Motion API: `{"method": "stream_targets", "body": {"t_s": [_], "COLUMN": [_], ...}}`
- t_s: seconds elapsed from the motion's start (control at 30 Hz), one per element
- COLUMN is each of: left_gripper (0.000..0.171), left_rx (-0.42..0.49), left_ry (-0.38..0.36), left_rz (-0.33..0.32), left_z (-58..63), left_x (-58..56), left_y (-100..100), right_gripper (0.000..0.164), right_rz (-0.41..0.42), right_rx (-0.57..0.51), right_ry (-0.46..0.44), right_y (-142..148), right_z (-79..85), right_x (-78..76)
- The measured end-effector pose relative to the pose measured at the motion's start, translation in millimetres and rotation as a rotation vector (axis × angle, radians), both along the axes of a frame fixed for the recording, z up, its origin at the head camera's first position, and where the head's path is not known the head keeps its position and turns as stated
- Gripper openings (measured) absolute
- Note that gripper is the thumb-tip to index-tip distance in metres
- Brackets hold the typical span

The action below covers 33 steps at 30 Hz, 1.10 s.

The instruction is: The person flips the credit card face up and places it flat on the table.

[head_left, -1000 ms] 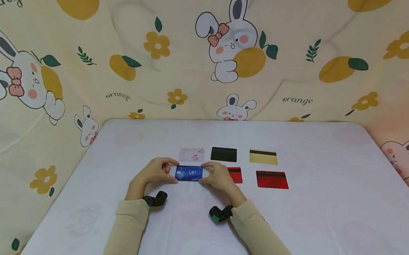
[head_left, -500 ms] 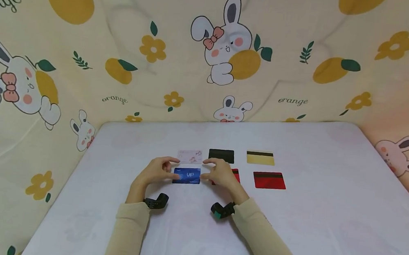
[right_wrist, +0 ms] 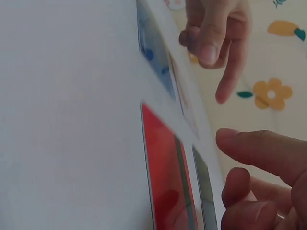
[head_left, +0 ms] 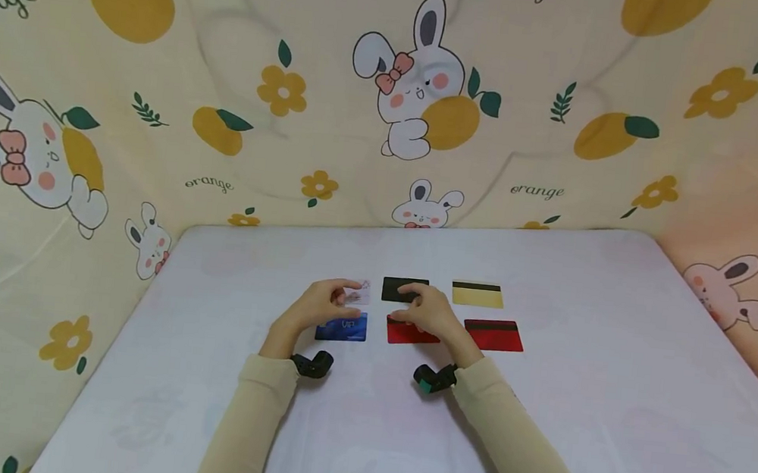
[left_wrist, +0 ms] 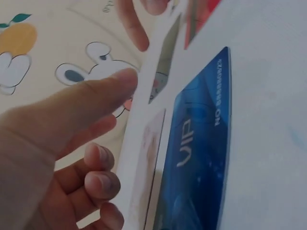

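We count six cards lying flat on the white tabletop (head_left: 581, 347) in two rows of three: one pale pink card (head_left: 363, 294), one black card (head_left: 390, 290) and one gold card (head_left: 477, 295) at the back, one blue VIP card (head_left: 342, 330) and two red cards (head_left: 494, 335) in front. We see two hands, both empty, thumb and forefinger parted: the left hand (head_left: 316, 308) over the pink and blue cards, the right hand (head_left: 435, 314) over the black card and the middle red one.
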<state>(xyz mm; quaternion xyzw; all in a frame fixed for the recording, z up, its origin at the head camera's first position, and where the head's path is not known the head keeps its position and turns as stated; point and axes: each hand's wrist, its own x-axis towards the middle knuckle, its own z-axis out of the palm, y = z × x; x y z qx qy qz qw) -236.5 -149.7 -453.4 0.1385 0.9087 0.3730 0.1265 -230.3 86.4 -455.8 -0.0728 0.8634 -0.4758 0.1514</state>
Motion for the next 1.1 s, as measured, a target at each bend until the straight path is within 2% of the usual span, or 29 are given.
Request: {"method": "stream_targets", "body": {"t_s": [0.1, 0.33, 0.53, 0.63, 0.83, 1.1], "left_gripper": [0.053, 0.056, 0.057, 0.058, 0.059, 0.058], "left_rx": [-0.026, -0.088, -0.112, -0.14, -0.201, -0.27], "left_ry": [-0.008, 0.053, 0.064, 0.074, 0.09, 0.142], "left_rz": [-0.004, -0.05, -0.074, -0.083, -0.069, -0.075], "left_z": [0.4, -1.7, -5.8, -6.7, -5.9, -12.9], "left_x": [-4.7, -17.4, -25.7, -28.4, -32.7, -39.9], "left_y": [7, 20, 29, 33, 40, 44], "right_gripper": [0.054, 0.054, 0.056, 0.058, 0.062, 0.063], "right_rz": [0.005, -0.003, -0.032, -0.037, -0.005, 0.001], "right_rx": [0.013, 0.052, 0.138, 0.14, 0.142, 0.21], "right_ry": [0.014, 0.023, 0.024, 0.012, -0.012, -0.079], "right_y": [9, 28, 45, 51, 55, 51], "right_z": [-0.8, -3.3, -8.7, -10.3, -8.0, -2.9], "right_x": [-4.1, -13.6, -24.5, -30.3, -37.6, -43.2]}}
